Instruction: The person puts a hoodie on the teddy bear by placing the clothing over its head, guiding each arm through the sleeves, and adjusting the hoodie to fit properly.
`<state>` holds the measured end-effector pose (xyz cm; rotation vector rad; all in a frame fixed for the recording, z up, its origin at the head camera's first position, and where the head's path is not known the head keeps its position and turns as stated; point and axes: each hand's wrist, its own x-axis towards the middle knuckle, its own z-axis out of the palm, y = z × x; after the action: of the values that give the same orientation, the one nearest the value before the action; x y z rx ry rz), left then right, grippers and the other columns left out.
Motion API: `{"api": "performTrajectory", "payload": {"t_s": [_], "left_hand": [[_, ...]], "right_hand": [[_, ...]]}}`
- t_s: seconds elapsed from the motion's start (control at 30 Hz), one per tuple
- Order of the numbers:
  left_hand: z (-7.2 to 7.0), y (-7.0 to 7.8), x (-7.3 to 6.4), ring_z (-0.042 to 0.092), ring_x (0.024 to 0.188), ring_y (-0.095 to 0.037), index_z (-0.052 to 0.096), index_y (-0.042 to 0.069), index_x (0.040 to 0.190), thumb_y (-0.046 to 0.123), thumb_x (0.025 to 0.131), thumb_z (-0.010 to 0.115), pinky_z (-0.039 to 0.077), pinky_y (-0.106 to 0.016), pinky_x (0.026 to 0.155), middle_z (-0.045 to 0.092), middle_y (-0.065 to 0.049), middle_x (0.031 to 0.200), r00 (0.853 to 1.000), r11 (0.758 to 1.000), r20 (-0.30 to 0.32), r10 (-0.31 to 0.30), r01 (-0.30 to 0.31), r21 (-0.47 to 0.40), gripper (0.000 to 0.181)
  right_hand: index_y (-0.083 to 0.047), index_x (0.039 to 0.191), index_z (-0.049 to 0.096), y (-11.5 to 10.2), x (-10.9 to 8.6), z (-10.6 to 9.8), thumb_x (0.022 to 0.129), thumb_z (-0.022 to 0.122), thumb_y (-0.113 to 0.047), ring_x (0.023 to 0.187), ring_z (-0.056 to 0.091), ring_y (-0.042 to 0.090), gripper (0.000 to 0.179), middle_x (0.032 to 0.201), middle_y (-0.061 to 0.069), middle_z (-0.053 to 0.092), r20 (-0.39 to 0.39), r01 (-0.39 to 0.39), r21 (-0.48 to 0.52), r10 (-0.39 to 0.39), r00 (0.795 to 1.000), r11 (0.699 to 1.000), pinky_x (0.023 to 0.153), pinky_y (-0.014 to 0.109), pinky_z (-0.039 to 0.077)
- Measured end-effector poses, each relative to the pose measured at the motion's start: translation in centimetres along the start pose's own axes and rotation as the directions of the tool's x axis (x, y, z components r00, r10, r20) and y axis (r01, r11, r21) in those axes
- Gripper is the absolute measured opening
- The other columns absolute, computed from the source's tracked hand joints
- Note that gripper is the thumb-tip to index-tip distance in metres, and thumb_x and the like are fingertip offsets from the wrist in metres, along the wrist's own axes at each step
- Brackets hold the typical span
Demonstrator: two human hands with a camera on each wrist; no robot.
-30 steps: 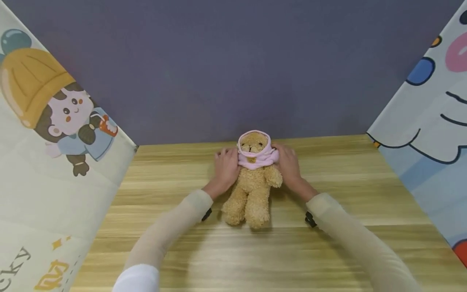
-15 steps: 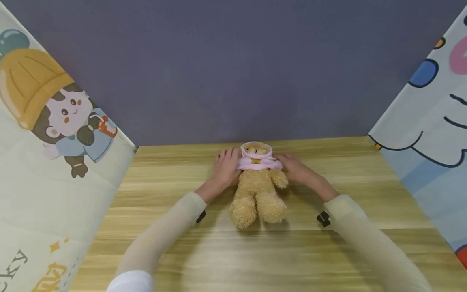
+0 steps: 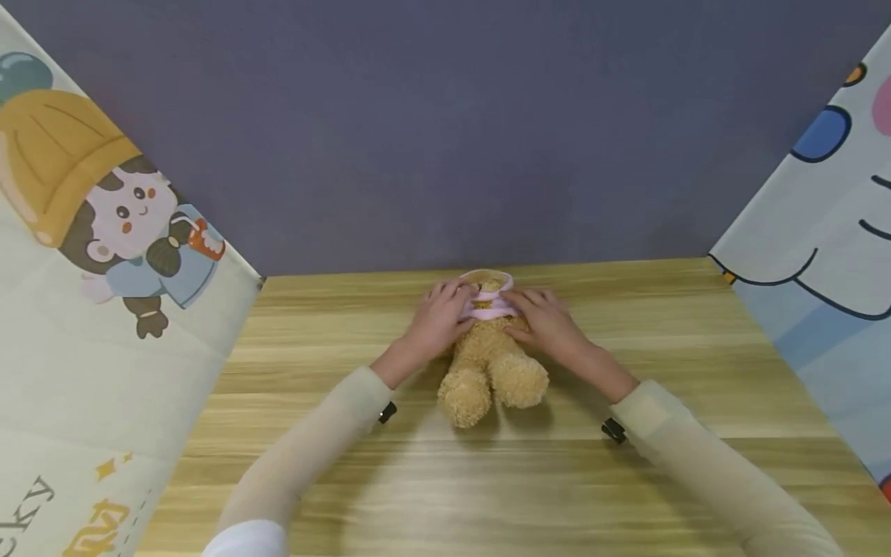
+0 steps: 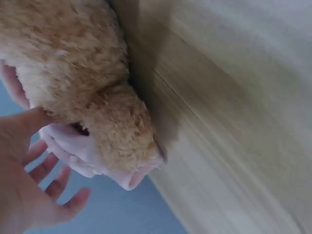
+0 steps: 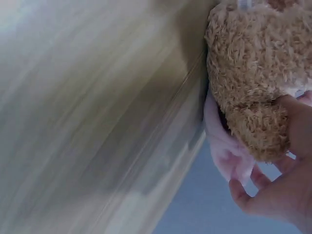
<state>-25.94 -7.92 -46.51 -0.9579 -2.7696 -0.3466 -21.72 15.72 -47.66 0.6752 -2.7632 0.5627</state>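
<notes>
A tan teddy bear (image 3: pixel 480 344) lies on its back, legs toward me. Its pink top (image 3: pixel 490 309) is bunched around the upper body and muzzle; the collar rings the face. My left hand (image 3: pixel 437 321) pinches the top's left side, the thumb at the hem against the belly fur in the left wrist view, the other fingers spread. On the other side, my right hand (image 3: pixel 550 329) pinches the top between thumb and index finger. A bear arm (image 5: pixel 261 131) lies beneath the right thumb in the right wrist view. Both hands partly cover the bear's arms.
The wood-grain tabletop (image 3: pixel 431 495) runs back to a dark grey wall (image 3: pixel 445 139) just behind the bear's head. Printed cartoon panels stand at the left (image 3: pixel 83 387) and right (image 3: pixel 828 309) sides.
Both hands have moved inward over the front of the top from the bear's sides. The bear has tipped back, its feet now raised toward me and its face more hidden by the collar.
</notes>
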Motion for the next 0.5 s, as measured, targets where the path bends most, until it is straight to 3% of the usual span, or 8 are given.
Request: {"api": "performTrajectory", "payload": {"t_s": [0.13,0.23,0.3,0.37,0.43,0.5], "left_hand": [[1.2,0.7,0.8,0.055,0.113,-0.028,0.064,0.014,0.114,0.028,0.092,0.077,0.045,-0.045,0.095,0.063,-0.005,0.119,0.997,0.997,-0.073,0.01,-0.004,0.079,0.029],[1.8,1.1,1.3,0.058,0.103,-0.027,0.065,0.016,0.101,0.025,0.092,0.076,0.046,-0.041,0.089,0.067,-0.002,0.106,0.99,0.985,-0.12,0.068,-0.047,0.167,0.017],[1.9,1.1,1.5,0.061,0.099,-0.027,0.067,0.015,0.097,0.02,0.09,0.076,0.047,-0.042,0.089,0.07,-0.002,0.101,0.979,0.982,-0.159,0.125,-0.1,0.162,0.013],[1.9,0.6,1.7,0.062,0.096,-0.026,0.07,0.013,0.097,0.017,0.09,0.077,0.048,-0.04,0.09,0.071,-0.002,0.098,0.976,0.99,-0.167,0.141,-0.135,0.045,0.011],[1.5,-0.2,1.8,0.065,0.095,-0.025,0.073,0.01,0.101,0.016,0.092,0.075,0.051,-0.038,0.091,0.073,-0.004,0.099,0.987,0.971,-0.12,0.103,-0.126,-0.201,0.011],[1.0,-1.3,2.1,0.068,0.094,-0.026,0.074,0.005,0.105,0.013,0.094,0.073,0.053,-0.037,0.09,0.074,-0.009,0.101,0.997,0.883,-0.079,0.01,-0.046,-0.467,0.014]], "right_hand": [[-0.008,0.141,0.056,0.2,0.5,-0.1,0.091,0.077,-0.026,0.125,0.052,0.046,0.057,0.137,0.016,0.062,0.041,0.015,0.006,-0.015,0.999,1.0,0.097,0.067,0.042],[-0.011,0.135,0.061,0.5,0.9,-0.2,0.093,0.075,-0.021,0.113,0.056,0.041,0.045,0.123,0.013,0.07,0.076,0.02,0.016,-0.021,0.997,1.0,0.09,0.059,0.042],[-0.013,0.129,0.065,0.8,1.1,-0.2,0.094,0.074,-0.02,0.103,0.056,0.038,0.037,0.114,0.011,0.073,0.09,0.023,0.022,-0.025,0.996,0.999,0.082,0.054,0.041],[-0.015,0.126,0.067,1.2,1.1,0.0,0.094,0.074,-0.022,0.104,0.056,0.038,0.034,0.115,0.011,0.072,0.097,0.016,0.025,-0.018,0.995,1.0,0.083,0.054,0.041],[-0.017,0.126,0.068,1.7,1.1,0.0,0.093,0.076,-0.026,0.111,0.054,0.04,0.035,0.123,0.013,0.069,0.109,-0.006,0.032,0.002,0.994,0.999,0.089,0.059,0.041],[-0.018,0.127,0.067,2.2,1.0,0.0,0.092,0.077,-0.028,0.121,0.051,0.045,0.038,0.131,0.017,0.064,0.126,-0.017,0.043,0.012,0.992,0.999,0.095,0.066,0.04]]}}
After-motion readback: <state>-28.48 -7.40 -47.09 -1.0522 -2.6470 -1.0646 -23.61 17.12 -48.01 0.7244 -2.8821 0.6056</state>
